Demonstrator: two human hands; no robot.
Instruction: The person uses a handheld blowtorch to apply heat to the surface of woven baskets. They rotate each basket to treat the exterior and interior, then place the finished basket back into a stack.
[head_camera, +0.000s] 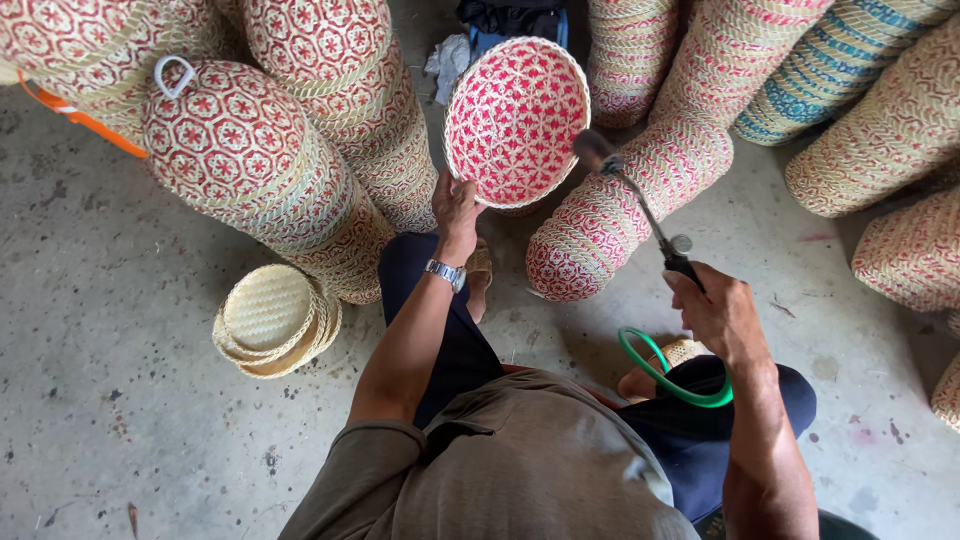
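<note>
On your far left, tall stacks of red and cream woven baskets (250, 150) are lying tipped over on the gray concrete floor (120, 330), one with a small white loop (175, 75) on its top. Just below them, a short pile of plain straw-colored lids (272, 320) is sitting flat on the floor, near your knee. You are wearing a silver watch (445, 272) on your left wrist. Your left hand (455, 210) is closing its fingers on the bottom rim of a round red and cream basket (517, 120), and you are tilting it up so the inside is facing you, which I think is helping you see it and reach it. Your right hand (715, 315) is wrapping tight around the handle of a long metal spray tool (640, 205). You are pointing its tip at the right edge of the basket, very close to the rim, though I cannot tell if it is touching. A green hose (670, 375) is curling over your lap from the tool. On your right, more stacks are lying around you, some red and one with blue and green bands (830, 60).
</note>
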